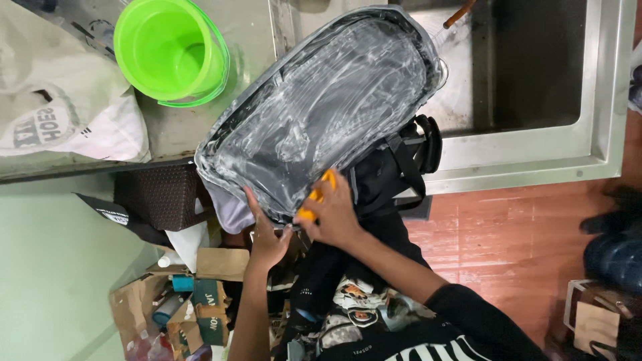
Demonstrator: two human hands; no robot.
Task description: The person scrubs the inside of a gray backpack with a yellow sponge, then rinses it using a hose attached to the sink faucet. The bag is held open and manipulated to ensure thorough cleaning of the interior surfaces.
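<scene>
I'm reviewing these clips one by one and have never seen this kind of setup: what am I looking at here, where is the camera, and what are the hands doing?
There is no machine here. The single picture comes from a camera worn on a person's head, looking down at their own two bare hands. A dark grey backpack, covered in white soapy lather, lies across the edge of a steel sink, its black straps hanging over the front. The left hand steadies the bag's lower edge. The right hand grips an orange scrubbing brush pressed against the bag. A bright green bucket stands on the counter, beside a white plastic bag. Cardboard boxes clutter the floor below.
</scene>
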